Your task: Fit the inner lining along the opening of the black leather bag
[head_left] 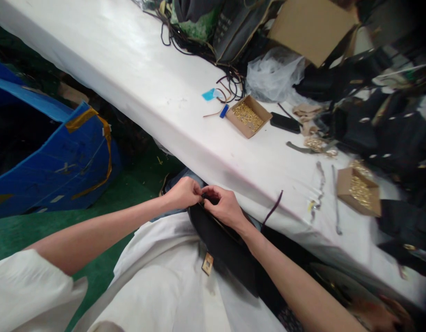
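Observation:
A black bag [223, 251] lies across my lap, tilted, with a gold metal clasp plate [207, 263] on its near side. My left hand [186, 191] is closed in a pinch at the bag's far end, where some small dark part shows between the fingertips. Right beside it, my right hand [224, 205] curls around the same end of the bag, thumb on top and fingers bent over the edge. The two hands nearly touch. Exactly what lies under the fingertips is hidden. A thin dark strap end [273, 207] sticks up beyond my right wrist.
The white-covered table [137, 87] runs along in front of me. On it stand two cardboard boxes of small gold pieces [249, 116] [358, 191], a black phone-like slab [285, 122] and a clear plastic bag [275, 74]. A blue bin [54, 152] stands at left.

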The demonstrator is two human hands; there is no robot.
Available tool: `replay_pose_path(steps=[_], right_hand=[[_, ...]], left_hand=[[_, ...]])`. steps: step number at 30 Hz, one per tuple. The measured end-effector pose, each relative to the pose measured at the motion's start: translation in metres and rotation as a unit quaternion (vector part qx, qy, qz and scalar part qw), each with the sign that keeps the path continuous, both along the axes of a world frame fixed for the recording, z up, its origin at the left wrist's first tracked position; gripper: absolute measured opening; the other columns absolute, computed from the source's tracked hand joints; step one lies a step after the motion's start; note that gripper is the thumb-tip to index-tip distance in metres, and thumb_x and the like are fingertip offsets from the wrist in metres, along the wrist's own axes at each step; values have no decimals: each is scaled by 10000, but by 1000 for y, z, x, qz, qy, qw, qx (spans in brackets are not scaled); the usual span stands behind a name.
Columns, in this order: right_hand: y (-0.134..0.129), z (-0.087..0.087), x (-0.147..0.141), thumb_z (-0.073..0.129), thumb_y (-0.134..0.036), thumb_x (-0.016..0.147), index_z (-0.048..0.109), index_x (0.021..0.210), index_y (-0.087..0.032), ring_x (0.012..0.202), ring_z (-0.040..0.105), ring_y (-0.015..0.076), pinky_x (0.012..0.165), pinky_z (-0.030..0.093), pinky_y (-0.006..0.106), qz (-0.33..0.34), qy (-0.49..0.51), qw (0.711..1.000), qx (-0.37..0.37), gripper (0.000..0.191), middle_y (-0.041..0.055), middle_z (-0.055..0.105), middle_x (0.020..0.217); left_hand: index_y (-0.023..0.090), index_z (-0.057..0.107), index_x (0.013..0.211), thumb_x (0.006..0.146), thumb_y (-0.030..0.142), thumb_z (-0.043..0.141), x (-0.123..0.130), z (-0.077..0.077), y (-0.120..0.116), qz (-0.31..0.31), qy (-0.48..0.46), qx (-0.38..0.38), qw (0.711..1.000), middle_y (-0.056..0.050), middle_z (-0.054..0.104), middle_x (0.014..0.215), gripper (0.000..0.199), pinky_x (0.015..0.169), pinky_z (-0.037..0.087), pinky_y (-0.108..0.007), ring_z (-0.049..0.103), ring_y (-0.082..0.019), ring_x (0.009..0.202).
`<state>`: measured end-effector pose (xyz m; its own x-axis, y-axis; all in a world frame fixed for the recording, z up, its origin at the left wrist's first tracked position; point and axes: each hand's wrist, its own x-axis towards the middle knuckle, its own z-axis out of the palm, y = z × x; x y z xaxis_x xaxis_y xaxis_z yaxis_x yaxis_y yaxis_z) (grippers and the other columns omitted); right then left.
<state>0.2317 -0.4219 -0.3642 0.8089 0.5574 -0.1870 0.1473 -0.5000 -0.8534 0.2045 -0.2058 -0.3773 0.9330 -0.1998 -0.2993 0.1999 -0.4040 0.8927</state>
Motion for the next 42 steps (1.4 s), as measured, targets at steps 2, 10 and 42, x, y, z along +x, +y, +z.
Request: replay_pose_path(steps=[2,10,42], right_hand=[[-1,0,0,725,-235,902,785,1198,-254,1022,794,226,972,648,359,1,5,1000,1,302,28,836,1120],[-3,-6,8,745,-265,903,789,1177,-255,994,805,220,949,656,354,5,33,999,19,277,22,842,1109],[9,-4,-3,757,-266,892,772,1227,-242,965,793,218,921,641,341,10,33,999,-10,335,28,838,1077]], left_hand=[[135,835,764,740,259,693,0,2,1,-17,9,-11,1000,23,585,584,190,500,293,-280,476,-121,581],[137,828,756,722,216,669,1,-6,-3,-10,-25,-4,1000,18,606,595,181,530,325,-273,519,-129,608],[156,850,762,657,256,730,-3,3,8,-1,31,-13,999,16,626,591,188,509,344,-274,569,-151,626]])
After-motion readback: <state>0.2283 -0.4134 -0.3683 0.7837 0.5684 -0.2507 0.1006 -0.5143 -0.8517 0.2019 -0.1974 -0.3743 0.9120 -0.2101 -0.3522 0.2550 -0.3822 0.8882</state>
